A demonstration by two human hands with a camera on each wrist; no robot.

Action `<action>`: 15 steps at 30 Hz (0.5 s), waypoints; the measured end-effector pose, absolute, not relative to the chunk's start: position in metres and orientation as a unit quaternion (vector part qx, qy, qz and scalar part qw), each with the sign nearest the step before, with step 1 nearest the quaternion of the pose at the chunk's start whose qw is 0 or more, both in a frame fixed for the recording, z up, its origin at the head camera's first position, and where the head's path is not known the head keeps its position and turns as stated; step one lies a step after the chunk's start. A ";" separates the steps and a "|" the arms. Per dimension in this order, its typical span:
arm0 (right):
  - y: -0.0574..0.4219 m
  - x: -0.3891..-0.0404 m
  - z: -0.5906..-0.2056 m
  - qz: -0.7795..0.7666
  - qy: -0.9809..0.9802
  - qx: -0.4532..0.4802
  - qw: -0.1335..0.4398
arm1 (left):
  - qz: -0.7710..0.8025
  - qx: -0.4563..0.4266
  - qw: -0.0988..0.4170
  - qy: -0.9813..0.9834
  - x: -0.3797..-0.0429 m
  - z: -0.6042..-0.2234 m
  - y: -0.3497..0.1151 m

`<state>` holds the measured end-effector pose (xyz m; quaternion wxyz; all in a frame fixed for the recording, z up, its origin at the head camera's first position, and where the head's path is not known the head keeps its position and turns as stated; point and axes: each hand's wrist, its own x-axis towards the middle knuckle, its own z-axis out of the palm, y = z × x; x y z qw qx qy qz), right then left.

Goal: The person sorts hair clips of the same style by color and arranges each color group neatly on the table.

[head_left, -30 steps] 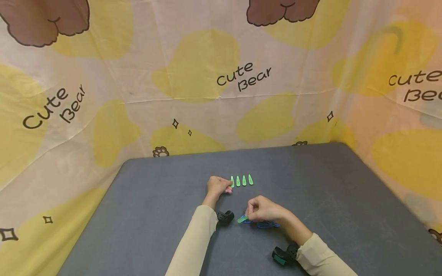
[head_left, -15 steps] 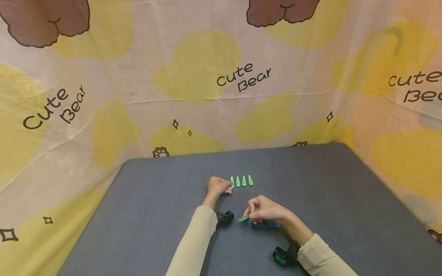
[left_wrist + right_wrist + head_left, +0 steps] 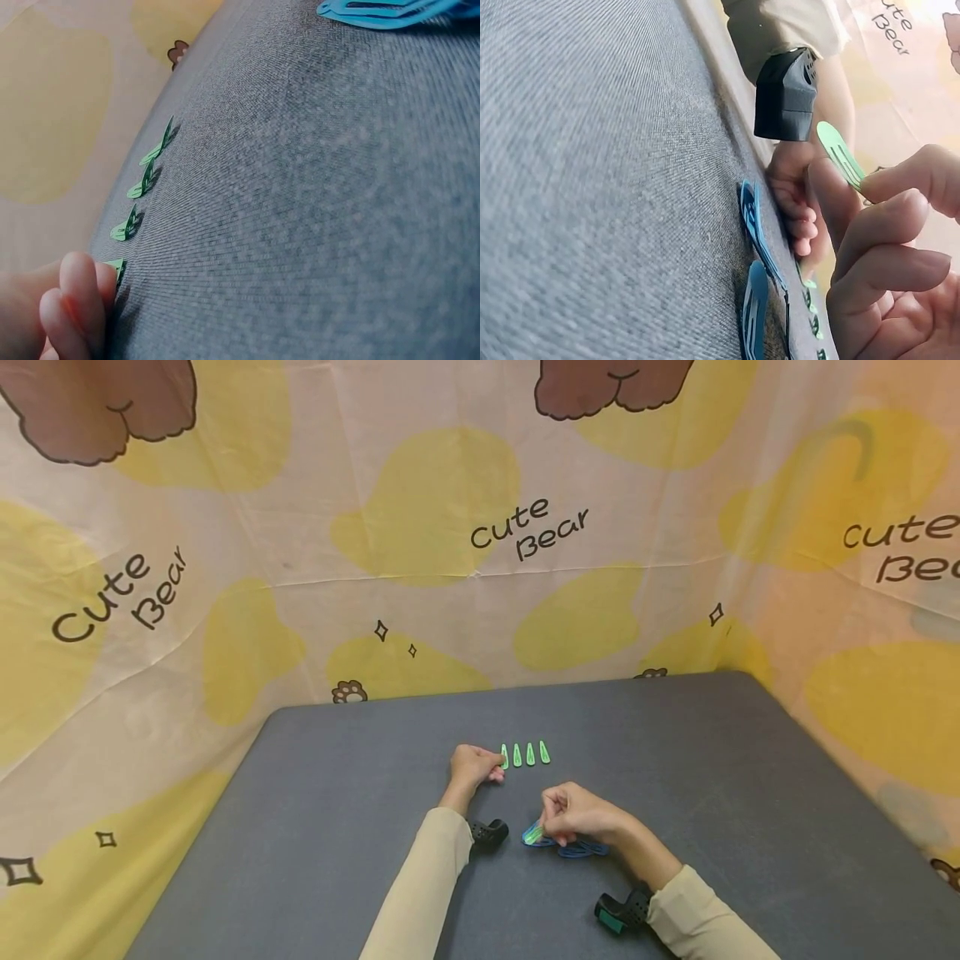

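Beside blue clips (image 3: 754,311), the right hand (image 3: 581,812) pinches a green clip (image 3: 840,155), freshly turned (seemingly singled out). The left hand (image 3: 471,764) pinches the leftmost green clip (image 3: 505,755).

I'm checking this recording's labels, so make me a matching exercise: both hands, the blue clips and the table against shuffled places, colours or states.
1. left hand
2. right hand
3. blue clips
4. table

A. dark grey
B. at the left end of the row of green clips
C. lying by the right hand
D. pinching a separate green clip

Pairs: 1-B, 2-D, 3-C, 4-A
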<state>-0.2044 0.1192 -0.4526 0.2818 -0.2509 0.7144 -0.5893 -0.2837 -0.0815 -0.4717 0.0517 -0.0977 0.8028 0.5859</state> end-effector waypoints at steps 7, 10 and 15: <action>0.120 -0.207 -0.453 -0.587 0.726 -0.228 0.276 | 0.593 -0.105 0.056 0.797 -0.283 -0.469 -0.081; 0.120 -0.209 -0.454 -0.586 0.733 -0.213 0.273 | 0.592 -0.105 0.056 0.797 -0.282 -0.469 -0.082; 0.121 -0.211 -0.455 -0.587 0.741 -0.187 0.266 | 0.587 -0.105 0.057 0.801 -0.282 -0.468 -0.082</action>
